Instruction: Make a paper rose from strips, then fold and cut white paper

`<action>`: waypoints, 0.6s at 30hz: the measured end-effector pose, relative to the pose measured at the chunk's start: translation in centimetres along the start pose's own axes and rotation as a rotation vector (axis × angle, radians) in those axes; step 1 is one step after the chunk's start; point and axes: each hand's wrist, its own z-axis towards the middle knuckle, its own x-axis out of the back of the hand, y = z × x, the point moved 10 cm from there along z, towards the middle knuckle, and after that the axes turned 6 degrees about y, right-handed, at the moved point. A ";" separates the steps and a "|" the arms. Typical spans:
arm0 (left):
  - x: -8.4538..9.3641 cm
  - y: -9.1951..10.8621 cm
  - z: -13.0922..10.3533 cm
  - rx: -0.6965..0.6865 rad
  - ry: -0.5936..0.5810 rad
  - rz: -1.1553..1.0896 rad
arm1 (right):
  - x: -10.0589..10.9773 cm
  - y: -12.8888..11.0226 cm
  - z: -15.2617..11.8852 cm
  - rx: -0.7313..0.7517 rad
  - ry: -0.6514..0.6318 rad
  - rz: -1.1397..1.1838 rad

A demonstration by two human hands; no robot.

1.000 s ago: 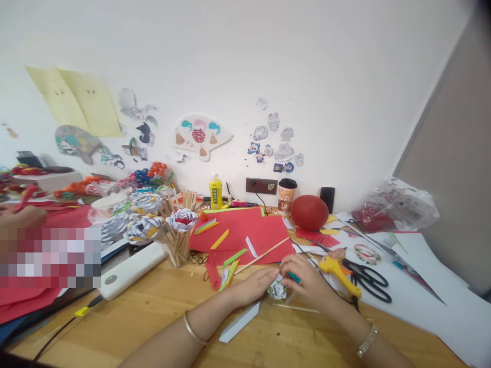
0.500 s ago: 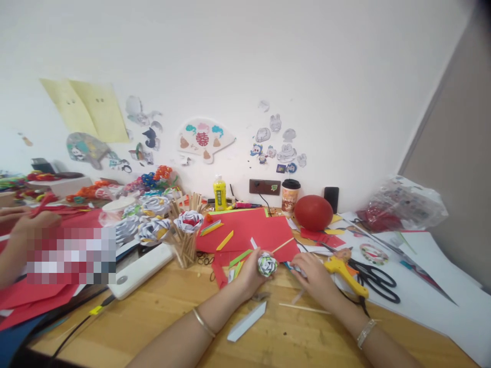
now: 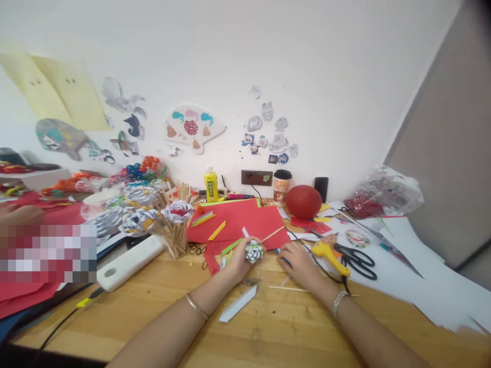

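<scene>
My left hand (image 3: 238, 259) is closed round a folded-paper flower (image 3: 253, 252) with white and green petals. A thin wooden stick (image 3: 273, 234) slants up to the right from behind the flower. My right hand (image 3: 298, 261) rests low over the table just right of it, fingers curled down. A bit of something dark blue shows at its fingertips; I cannot make out what it is. A folded white paper strip (image 3: 238, 304) lies in front of my left hand. Another thin stick (image 3: 288, 289) lies below my right hand.
A yellow glue gun (image 3: 332, 258) and black scissors (image 3: 358, 261) lie to the right. Behind are red paper (image 3: 233, 220), a red balloon (image 3: 304, 201), a cup (image 3: 282, 187) and a bottle (image 3: 210, 185). A container of sticks (image 3: 173, 237) and a white power bank-like box (image 3: 130, 263) stand left, near a co-worker's hand (image 3: 19, 217).
The view has turned slightly right, so everything sits further left. My left hand keeps the flower. My right hand stays low beside it, and the co-worker's hand has shifted left.
</scene>
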 end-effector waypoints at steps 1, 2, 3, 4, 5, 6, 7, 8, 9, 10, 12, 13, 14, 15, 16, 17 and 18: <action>-0.1 0.1 0.0 0.000 -0.010 -0.009 | 0.0 0.0 0.1 -0.004 -0.004 0.000; -0.2 0.1 -0.1 0.000 -0.018 -0.018 | 0.0 0.0 0.1 -0.008 -0.007 0.001; -0.2 0.2 -0.1 -0.001 -0.024 -0.026 | 0.1 0.0 0.1 -0.013 -0.008 0.004; -0.3 0.2 -0.2 -0.003 -0.027 -0.035 | 0.1 0.1 0.2 -0.018 -0.007 0.009; -0.3 0.2 -0.2 -0.005 -0.031 -0.046 | 0.2 0.1 0.2 -0.025 -0.005 0.015; -0.4 0.3 -0.2 -0.006 -0.037 -0.058 | 0.4 0.2 0.2 -0.034 0.000 0.022; -0.6 0.3 -0.3 -0.006 -0.046 -0.070 | 0.5 0.2 0.2 -0.043 0.006 0.030; -0.8 0.3 -0.3 -0.004 -0.059 -0.083 | 0.7 0.2 0.3 -0.050 0.013 0.036; -1.0 0.4 -0.4 -0.003 -0.074 -0.095 | 0.8 0.1 0.3 -0.058 0.022 0.047; -1.2 0.5 -0.5 -0.005 -0.093 -0.105 | 0.9 0.0 0.3 -0.068 0.032 0.069; -1.8 0.7 -0.7 -0.027 -0.132 -0.123 | 0.9 -0.3 0.3 -0.096 0.047 0.149; -2.0 0.8 -0.9 -0.046 -0.150 -0.130 | 0.7 -0.4 0.2 -0.119 0.059 0.199; -2.2 1.0 -1.0 -0.066 -0.166 -0.135 | 0.6 -0.4 0.2 -0.148 0.075 0.249; -2.3 1.1 -1.2 -0.084 -0.181 -0.137 | 0.5 -0.3 0.2 -0.182 0.096 0.291; -2.5 1.1 -1.4 -0.097 -0.197 -0.132 | 0.5 -0.2 0.1 -0.214 0.119 0.320; -2.7 1.0 -1.6 -0.103 -0.212 -0.124 | 0.5 -0.1 0.1 -0.240 0.144 0.341; -2.9 0.9 -1.9 -0.101 -0.227 -0.113 | 0.5 0.0 0.0 -0.255 0.166 0.355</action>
